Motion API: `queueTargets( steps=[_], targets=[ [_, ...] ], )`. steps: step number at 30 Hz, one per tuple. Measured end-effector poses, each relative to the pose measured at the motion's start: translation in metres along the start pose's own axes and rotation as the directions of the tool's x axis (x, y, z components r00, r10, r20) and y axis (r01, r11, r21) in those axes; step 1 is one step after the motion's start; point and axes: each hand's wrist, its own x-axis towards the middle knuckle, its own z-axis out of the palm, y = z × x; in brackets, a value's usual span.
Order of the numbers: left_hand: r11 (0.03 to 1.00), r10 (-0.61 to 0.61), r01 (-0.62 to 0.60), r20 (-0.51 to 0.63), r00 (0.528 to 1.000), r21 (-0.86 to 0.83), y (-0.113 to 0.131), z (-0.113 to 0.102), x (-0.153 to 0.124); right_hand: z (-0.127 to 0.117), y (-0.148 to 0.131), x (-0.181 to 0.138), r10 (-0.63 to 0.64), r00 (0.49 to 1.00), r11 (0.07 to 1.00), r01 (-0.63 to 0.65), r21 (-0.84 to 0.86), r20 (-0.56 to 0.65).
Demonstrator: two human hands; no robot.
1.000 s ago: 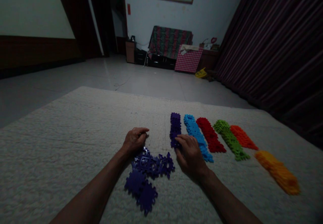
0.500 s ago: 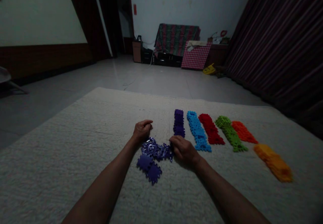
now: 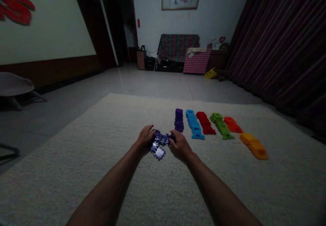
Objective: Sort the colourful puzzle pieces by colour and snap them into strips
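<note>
A loose heap of purple toothed plastic tiles lies on the cream rug in front of me. My left hand curls against the heap's left side, fingers on the tiles. My right hand presses on its right side, fingers bent over a tile. Just beyond the right hand a tidy purple row stretches away from me. Beside it run a blue row, a red row, a green row, an orange-red row and a yellow-orange row.
Grey tiled floor lies past the rug. A covered cabinet and a red checked board stand at the far wall. A dark striped curtain fills the right side. A low stool sits at the left.
Both hands have closed in on the loose purple heap from either side; the right hand left the near end of the purple row. The view has pulled back and tilted up.
</note>
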Motion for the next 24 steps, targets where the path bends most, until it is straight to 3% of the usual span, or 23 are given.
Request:
queueTargets(
  steps=[4, 9, 15, 24],
  targets=[
    [0.989, 0.058, -0.061, 0.031, 0.998, 0.135, 0.004, 0.006, -0.01, 0.013, -0.018, -0.014, 0.113, 0.993, 0.993, -0.112, -0.044, 0.023],
    [0.969, 0.095, -0.107, 0.066, 0.993, 0.222, 0.01, 0.008, -0.022, 0.014, -0.046, -0.027, 0.149, 0.978, 0.988, -0.142, -0.06, 0.143],
    [0.968, 0.125, -0.141, 0.088, 0.988, 0.207, 0.012, 0.004, -0.024, 0.01, -0.064, -0.026, 0.223, 0.952, 0.973, -0.203, -0.112, 0.211],
    [0.983, 0.111, -0.114, 0.025, 0.993, 0.147, 0.005, 0.007, -0.021, 0.011, -0.064, -0.029, 0.212, 0.964, 0.976, -0.2, -0.087, 0.164]
  ],
)
